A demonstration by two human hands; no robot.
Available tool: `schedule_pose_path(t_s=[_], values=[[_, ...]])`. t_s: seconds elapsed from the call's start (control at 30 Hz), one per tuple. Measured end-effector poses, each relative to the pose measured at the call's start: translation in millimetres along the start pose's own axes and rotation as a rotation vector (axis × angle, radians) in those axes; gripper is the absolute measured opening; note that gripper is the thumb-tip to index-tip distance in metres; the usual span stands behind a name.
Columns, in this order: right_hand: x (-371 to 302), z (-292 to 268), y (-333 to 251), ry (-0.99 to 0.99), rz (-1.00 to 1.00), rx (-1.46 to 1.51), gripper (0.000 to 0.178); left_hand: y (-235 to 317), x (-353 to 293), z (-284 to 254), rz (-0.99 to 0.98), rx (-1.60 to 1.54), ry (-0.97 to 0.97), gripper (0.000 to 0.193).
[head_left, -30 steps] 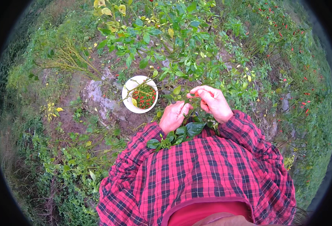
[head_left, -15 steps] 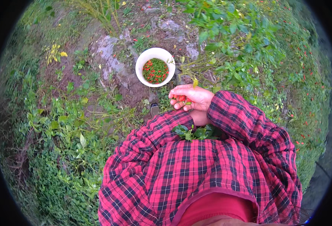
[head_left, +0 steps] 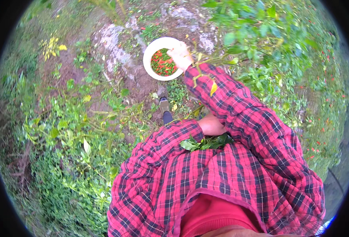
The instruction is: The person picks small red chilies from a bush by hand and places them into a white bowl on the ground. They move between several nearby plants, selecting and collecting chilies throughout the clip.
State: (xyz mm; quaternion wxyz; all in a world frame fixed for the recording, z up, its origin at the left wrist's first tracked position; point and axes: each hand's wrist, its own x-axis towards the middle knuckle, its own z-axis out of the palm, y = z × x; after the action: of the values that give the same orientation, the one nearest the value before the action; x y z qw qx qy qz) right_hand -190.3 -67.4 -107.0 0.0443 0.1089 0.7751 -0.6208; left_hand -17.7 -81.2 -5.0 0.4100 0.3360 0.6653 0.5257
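Observation:
A white bucket [head_left: 147, 65] stands on the ground ahead of me, with many green and red chili peppers [head_left: 163, 65] inside. Over its right rim, my right hand [head_left: 180, 56] is tipped toward the peppers, blurred by motion, its fingers seemingly loosened. Red streaks beside the fingers look like peppers dropping in. My left hand [head_left: 212, 125] shows only its wrist and back, crossing under the right sleeve; its fingers are hidden. Close to that wrist, a bunch of green leaves [head_left: 206, 143] sits against my plaid shirt.
Leafy pepper plants [head_left: 261, 59] crowd the right side, and a thin yellowing branch [head_left: 202, 69] crosses near my right wrist. Low greenery [head_left: 63, 158] covers the left. Grey rock patches [head_left: 117, 45] lie around the bucket. My shoe [head_left: 164, 104] is just below it.
My right hand has moved forward from near my left wrist to the bucket's rim, turning over. The red peppers cupped in it no longer show there.

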Motion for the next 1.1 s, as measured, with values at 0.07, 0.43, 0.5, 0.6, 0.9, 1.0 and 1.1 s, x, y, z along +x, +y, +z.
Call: schedule_pose_path(t_s=[0.07, 0.43, 0.5, 0.6, 0.9, 1.0, 1.1], values=[[-11, -19, -16, -0.278, -0.003, -0.084, 0.029, 0, 4, -4, 0.001, 0.028, -0.045, 0.040], [-193, -258, -147, -0.580, -0.213, 0.334, 0.033, 6, -10, -49, -0.060, 0.469, -0.208, 0.036], [-222, -337, -139, -0.060, -0.068, 0.253, 0.034, 12, -15, -59, -0.001, 0.494, -0.183, 0.036], [-268, -403, -102, 0.420, 0.195, -0.034, 0.040, 15, -18, -71, -0.091, 0.498, -0.199, 0.038], [-326, -338, 13, 0.518, 0.437, 0.286, 0.050, 28, -17, -105, -0.120, 0.694, -0.160, 0.034], [-328, -338, 19, 0.686, 0.425, 0.414, 0.030, 34, -12, -113, -0.207, 0.703, -0.168, 0.034], [-330, -323, 25, 0.523, 0.492, 0.400, 0.022, 37, -9, -117, -0.233, 0.710, -0.158, 0.034]])
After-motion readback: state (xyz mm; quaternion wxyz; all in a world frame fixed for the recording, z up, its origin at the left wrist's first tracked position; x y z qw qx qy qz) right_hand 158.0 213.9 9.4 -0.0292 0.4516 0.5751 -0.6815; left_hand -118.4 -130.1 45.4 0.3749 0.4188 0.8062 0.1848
